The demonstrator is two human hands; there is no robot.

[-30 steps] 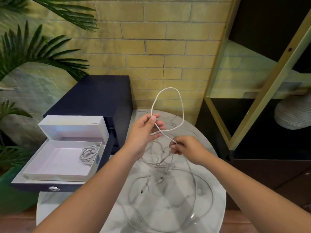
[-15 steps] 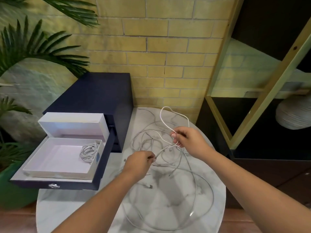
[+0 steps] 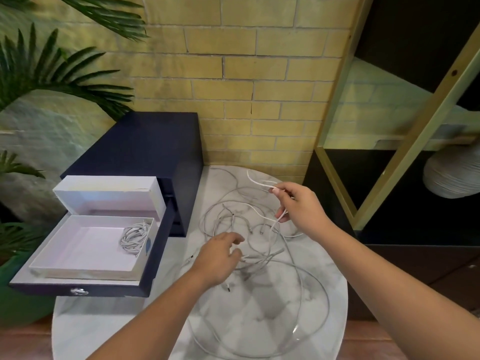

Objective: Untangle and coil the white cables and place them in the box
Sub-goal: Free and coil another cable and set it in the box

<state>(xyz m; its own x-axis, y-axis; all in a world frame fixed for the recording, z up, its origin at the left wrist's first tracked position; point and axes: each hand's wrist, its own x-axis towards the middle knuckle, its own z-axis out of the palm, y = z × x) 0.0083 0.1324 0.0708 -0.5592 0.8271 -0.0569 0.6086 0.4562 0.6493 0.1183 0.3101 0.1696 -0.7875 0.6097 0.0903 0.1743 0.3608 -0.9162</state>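
Fig.: my right hand (image 3: 298,206) pinches white cable (image 3: 255,181) loop above marble table (image 3: 104,320). My left hand (image 3: 218,258), fingers loosely spread, hovers over tangle (image 3: 233,224). White box (image 3: 85,245) at left holds one coil (image 3: 135,236). Risk: hard pull tightens knots.

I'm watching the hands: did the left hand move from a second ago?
Yes. The left hand dropped from the round marble table's far edge toward its middle.

- Plant (image 3: 52,74): fronds cut by left and top edges.
- Green pot (image 3: 15,294): cut by left edge.
- Vase (image 3: 452,178): cut by right edge, partly behind shelf frame (image 3: 415,141).
- Table (image 3: 109,323): near rim cut by bottom edge.
- White cable (image 3: 255,181): stretch inside right hand (image 3: 298,206) hidden.
- Cables (image 3: 220,211): part hidden under left hand (image 3: 218,258), grip unclear.
- Plugs (image 3: 261,233): too small to identify.
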